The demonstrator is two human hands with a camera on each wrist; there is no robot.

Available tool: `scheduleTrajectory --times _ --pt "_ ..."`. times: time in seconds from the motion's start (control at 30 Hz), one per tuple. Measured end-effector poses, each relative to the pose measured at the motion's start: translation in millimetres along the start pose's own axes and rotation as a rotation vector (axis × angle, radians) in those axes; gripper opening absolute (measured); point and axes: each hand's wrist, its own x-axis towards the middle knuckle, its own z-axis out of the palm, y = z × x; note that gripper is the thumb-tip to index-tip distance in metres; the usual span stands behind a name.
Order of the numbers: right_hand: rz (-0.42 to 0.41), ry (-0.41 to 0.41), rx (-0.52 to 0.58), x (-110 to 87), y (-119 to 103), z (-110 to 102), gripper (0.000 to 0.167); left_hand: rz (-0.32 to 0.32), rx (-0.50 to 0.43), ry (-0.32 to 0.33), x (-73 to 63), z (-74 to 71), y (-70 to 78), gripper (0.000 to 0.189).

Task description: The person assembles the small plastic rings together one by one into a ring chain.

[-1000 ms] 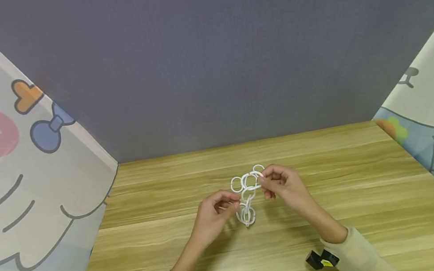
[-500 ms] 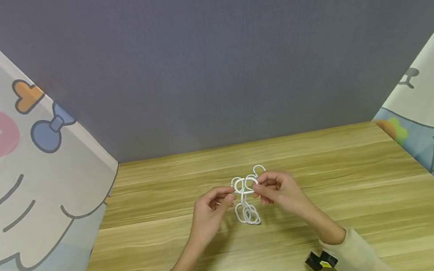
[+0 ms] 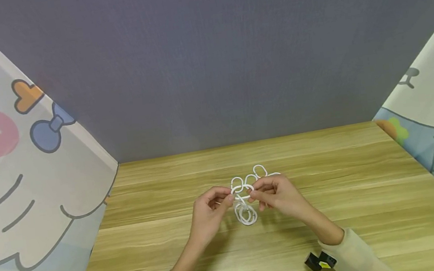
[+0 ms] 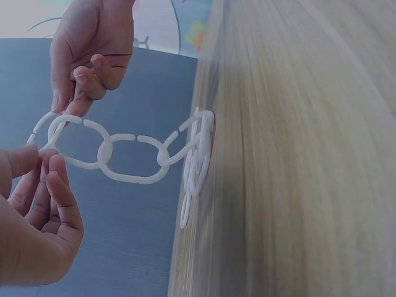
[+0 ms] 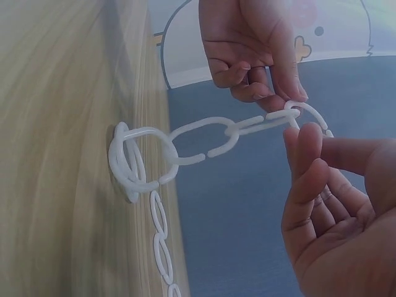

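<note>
A chain of white plastic links (image 4: 133,179) runs between both hands and down to the tabletop. My left hand (image 3: 209,212) pinches one side of a raised link (image 3: 244,197) between thumb and fingertips. On the opposite side of that link, my right hand (image 3: 282,195) pinches with its thumb and index finger, the other fingers loosely bent. Several connected links hang from there to a small heap (image 5: 129,182) on the wood. Small gaps show in some links. Beyond the hands, more links (image 3: 260,171) of the chain lie on the table, partly hidden behind the right hand.
The wood-grain table (image 3: 367,181) meets a dark grey panel (image 3: 233,62) at its back edge. Panels with cartoon animals (image 3: 26,188) flank it on the left and right. Black wrist cameras (image 3: 320,261) sit by the sleeves.
My right hand has come left and slightly nearer, towards the left hand. A different link is now stretched between the hands, and more links trail out behind the right hand.
</note>
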Motion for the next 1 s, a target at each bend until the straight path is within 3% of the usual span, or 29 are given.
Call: scheduleTrajectory --times 0.37,0.77,1.0 --pt "-0.009 0.002 -0.046 0.8 2 -2 0.014 -0.001 0.02 0.004 0.2 0.1 -1.9 0.007" --pt "-0.085 0.112 -0.036 3.6 4 -18 0.014 0.011 -0.003 0.001 0.6 1.2 -4.0 0.008" --pt "-0.073 0.131 -0.033 5.0 5 -26 0.016 0.012 0.005 -0.002 1.2 0.9 -5.5 0.005"
